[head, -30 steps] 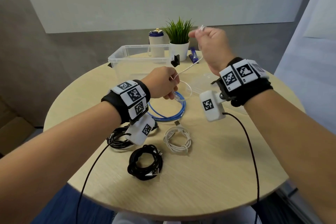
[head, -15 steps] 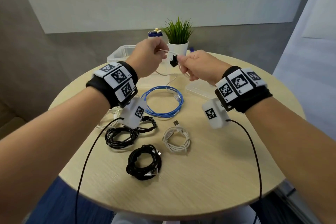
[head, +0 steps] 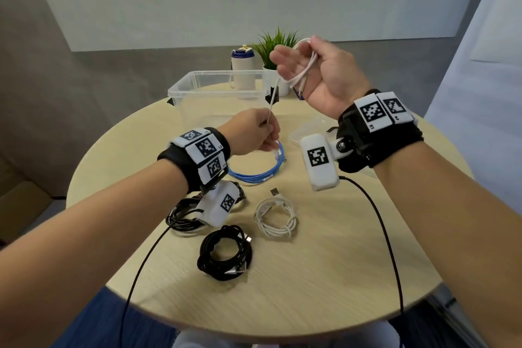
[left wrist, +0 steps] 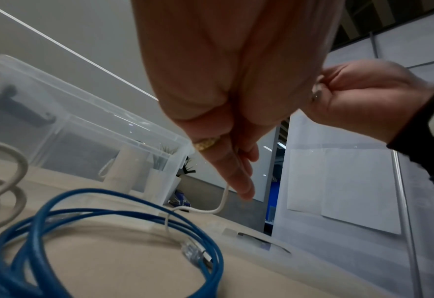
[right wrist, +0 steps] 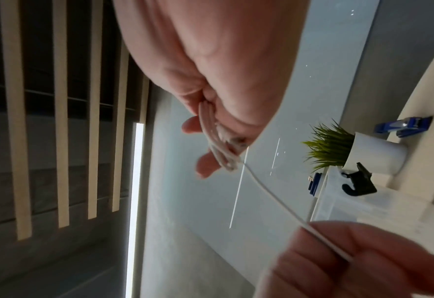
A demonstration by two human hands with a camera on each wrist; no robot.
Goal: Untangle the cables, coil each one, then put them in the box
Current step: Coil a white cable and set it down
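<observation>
Two hands share one white cable (head: 271,99) above the table (head: 324,277): left hand (head: 251,135), lower, pinches its straight run over the blue cable (head: 254,175); right hand (head: 324,76), raised beside the clear box (head: 197,85), grips several gathered loops.

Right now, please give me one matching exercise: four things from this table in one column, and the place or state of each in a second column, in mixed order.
Things:
1. thin white cable
2. blue cable
3. clear box
4. coiled white cable

States:
a. lies on the table, near the black coils
b. coiled under the left hand
c. stands behind the cables
d. looped in the right hand

Pairs: 1-d, 2-b, 3-c, 4-a
</observation>
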